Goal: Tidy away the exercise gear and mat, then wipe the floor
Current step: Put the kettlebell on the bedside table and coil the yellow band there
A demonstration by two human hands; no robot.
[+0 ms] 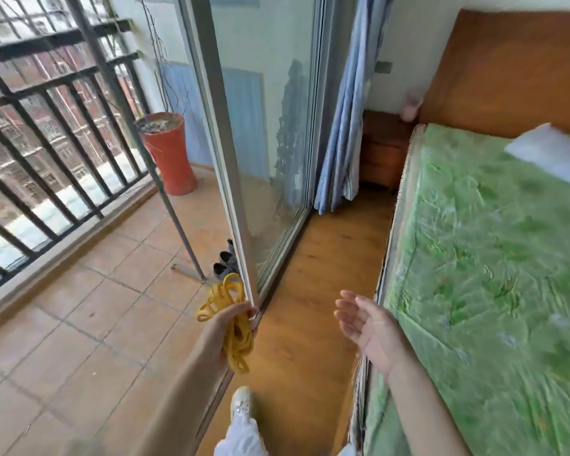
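Yellow resistance bands (226, 320), bunched into loose loops, hang from the left hand (234, 319), whose fingers curl round the middle of the tangle while loops spill above and below the fist. The right hand (364, 320) is free, palm up with fingers spread and relaxed, held just beside the edge of the green-covered bed (474, 258). The person stands at the sliding glass door (264, 143), on the wooden floor (310, 307) between the door track and the bed; the tiled balcony (96, 307) lies to the left.

The step in hand appears to be carrying the bands to wherever they are stored. To do it well, the free hand should gather the dangling loops into one tidy coil, so none catches on the door frame or trails underfoot. No mat shows here, so that part of the tidying cannot be judged.
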